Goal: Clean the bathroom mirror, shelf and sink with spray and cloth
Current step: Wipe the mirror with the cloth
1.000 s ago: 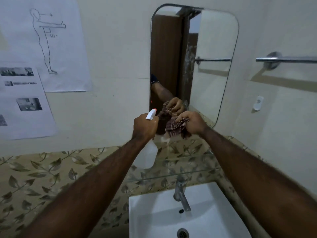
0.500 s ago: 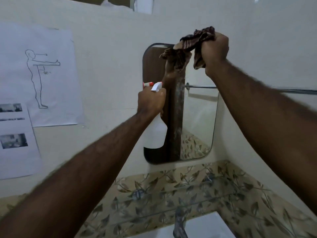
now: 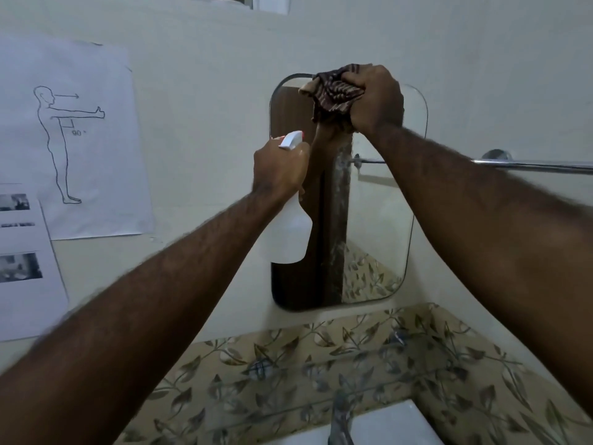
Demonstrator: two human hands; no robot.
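A rounded mirror (image 3: 382,239) hangs on the pale wall. My right hand (image 3: 377,99) grips a dark striped cloth (image 3: 333,91), bunched and pressed against the mirror's top edge. My left hand (image 3: 278,170) holds a white spray bottle (image 3: 290,231) with a red-tipped nozzle in front of the mirror's left side, nozzle toward the glass. A glass shelf (image 3: 321,377) runs below the mirror against leaf-patterned tiles. Only the back corner of the white sink (image 3: 398,425) shows at the bottom.
A metal tap (image 3: 340,422) stands at the sink's back. A chrome towel rail (image 3: 532,166) crosses the right wall. Paper sheets with a figure drawing (image 3: 69,139) and photos (image 3: 22,268) are stuck on the wall at left.
My right hand carried the cloth from the mirror's lower edge up to its top, then slightly down and left onto the glass. The view tilted up; the sink mostly left view.
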